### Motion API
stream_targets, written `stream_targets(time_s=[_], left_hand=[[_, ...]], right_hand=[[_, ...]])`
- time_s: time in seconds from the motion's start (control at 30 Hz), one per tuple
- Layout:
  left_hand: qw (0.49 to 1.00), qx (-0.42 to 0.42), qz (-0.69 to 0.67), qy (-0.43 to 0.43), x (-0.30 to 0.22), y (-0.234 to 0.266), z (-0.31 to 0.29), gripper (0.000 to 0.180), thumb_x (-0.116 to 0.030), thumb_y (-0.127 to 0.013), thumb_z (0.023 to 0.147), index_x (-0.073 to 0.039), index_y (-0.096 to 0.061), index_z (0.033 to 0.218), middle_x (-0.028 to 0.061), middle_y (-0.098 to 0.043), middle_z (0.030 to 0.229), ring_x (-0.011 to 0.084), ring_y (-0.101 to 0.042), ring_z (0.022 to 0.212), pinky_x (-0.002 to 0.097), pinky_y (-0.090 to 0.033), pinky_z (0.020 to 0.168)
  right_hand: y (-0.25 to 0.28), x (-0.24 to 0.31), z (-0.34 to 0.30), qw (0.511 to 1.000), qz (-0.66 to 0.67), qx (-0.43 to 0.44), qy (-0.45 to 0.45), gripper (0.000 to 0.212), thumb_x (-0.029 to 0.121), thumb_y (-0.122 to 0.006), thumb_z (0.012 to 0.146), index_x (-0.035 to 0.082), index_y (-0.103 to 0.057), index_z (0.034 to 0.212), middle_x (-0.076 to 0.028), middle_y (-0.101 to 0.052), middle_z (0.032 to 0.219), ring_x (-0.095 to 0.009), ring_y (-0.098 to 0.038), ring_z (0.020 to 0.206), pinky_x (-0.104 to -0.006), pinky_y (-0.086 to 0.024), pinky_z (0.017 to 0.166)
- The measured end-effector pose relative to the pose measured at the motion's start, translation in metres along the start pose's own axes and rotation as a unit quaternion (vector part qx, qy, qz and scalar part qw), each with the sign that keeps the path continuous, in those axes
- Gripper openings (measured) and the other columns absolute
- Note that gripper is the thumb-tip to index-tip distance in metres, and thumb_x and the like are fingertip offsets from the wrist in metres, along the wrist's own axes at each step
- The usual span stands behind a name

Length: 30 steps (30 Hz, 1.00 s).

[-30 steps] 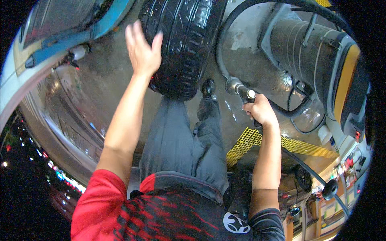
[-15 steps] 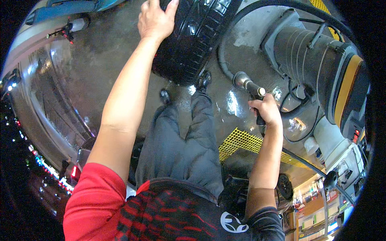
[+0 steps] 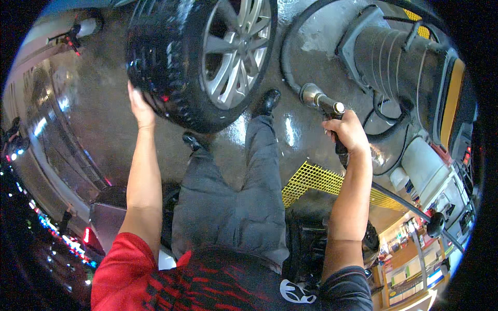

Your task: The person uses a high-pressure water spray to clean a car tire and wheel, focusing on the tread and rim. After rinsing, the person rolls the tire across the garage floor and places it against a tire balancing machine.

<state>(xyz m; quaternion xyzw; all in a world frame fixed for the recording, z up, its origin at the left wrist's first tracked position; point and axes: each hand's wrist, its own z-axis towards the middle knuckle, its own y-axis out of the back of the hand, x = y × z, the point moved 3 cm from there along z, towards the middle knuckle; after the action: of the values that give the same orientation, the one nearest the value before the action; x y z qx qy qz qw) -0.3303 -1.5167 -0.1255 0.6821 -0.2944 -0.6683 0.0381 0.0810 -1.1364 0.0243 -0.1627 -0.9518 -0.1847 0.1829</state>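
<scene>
Currently, the wheel [image 3: 194, 62] occupies the upper centre of the frame. The left hand [image 3: 140, 108] lies straight-fingered against its lower-left edge; the right hand [image 3: 348, 131] wraps around the pistol-grip tool [image 3: 323, 104], right of centre.

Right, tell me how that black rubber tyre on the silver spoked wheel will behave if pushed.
The black rubber tyre would probably roll readily, being round. It's likely heavy, with its broad tread and silver spoked metal wheel inside. Its glossy surface may also be slippery.

Shiny dark floor [image 3: 109, 119], black shoes [image 3: 270, 101], yellow grating [image 3: 312, 179].
</scene>
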Motion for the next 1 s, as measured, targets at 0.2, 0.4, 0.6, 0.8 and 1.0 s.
stream_targets(time_s=[0.2,0.4,0.6,0.8,1.0], left_hand=[[0.861,-0.122,-0.35,0.349,0.12,0.059,-0.066,0.068,-0.058,-0.039,0.103,-0.007,-0.044,0.148,0.0104,-0.051,0.146,0.0311,-0.05,0.132,0.0469,-0.04,0.111],[0.82,-0.114,-0.407,0.387,0.225,0.027,-0.146,0.059,-0.054,-0.044,0.1,-0.01,-0.055,0.137,0.0108,-0.059,0.137,0.0333,-0.053,0.127,0.0495,-0.039,0.112],[0.696,-0.148,-0.537,0.453,0.297,-0.07,-0.237,0.057,-0.054,-0.045,0.098,-0.011,-0.057,0.135,0.0109,-0.061,0.134,0.0338,-0.054,0.125,0.0504,-0.039,0.111],[0.581,-0.201,-0.646,0.452,0.328,-0.156,-0.246,0.056,-0.054,-0.045,0.097,-0.012,-0.059,0.132,0.011,-0.062,0.131,0.0344,-0.054,0.124,0.0512,-0.039,0.111],[0.534,-0.176,-0.678,0.473,0.317,-0.13,-0.247,0.064,-0.061,-0.04,0.097,-0.013,-0.056,0.138,0.0118,-0.056,0.141,0.0351,-0.049,0.131,0.0543,-0.034,0.114]], right_hand=[[-0.054,0.032,0.067,0.998,-0.064,-0.014,0.007,0.012,0.009,-0.069,0.079,-0.001,-0.065,0.074,-0.007,-0.062,0.063,-0.016,-0.056,0.051,-0.0311,-0.043,0.049],[-0.052,0.056,0.136,0.987,-0.143,-0.048,0.057,0.012,0.012,-0.069,0.078,0.002,-0.065,0.073,-0.004,-0.061,0.063,-0.014,-0.055,0.053,-0.031,-0.042,0.052],[-0.084,0.088,0.134,0.976,-0.192,-0.054,0.089,0.017,0.012,-0.069,0.077,-0.001,-0.067,0.087,-0.005,-0.063,0.07,-0.014,-0.056,0.055,-0.0279,-0.043,0.052],[-0.116,0.103,0.105,0.968,-0.151,-0.113,0.166,0.036,0.012,-0.071,0.076,0.0,-0.068,0.11,-0.004,-0.068,0.087,-0.013,-0.06,0.068,-0.0266,-0.046,0.058],[-0.107,0.183,0.137,0.909,-0.317,-0.117,0.244,0.032,0.022,-0.07,0.082,0.001,-0.071,0.105,-0.002,-0.064,0.083,-0.013,-0.055,0.072,-0.0283,-0.042,0.066]])
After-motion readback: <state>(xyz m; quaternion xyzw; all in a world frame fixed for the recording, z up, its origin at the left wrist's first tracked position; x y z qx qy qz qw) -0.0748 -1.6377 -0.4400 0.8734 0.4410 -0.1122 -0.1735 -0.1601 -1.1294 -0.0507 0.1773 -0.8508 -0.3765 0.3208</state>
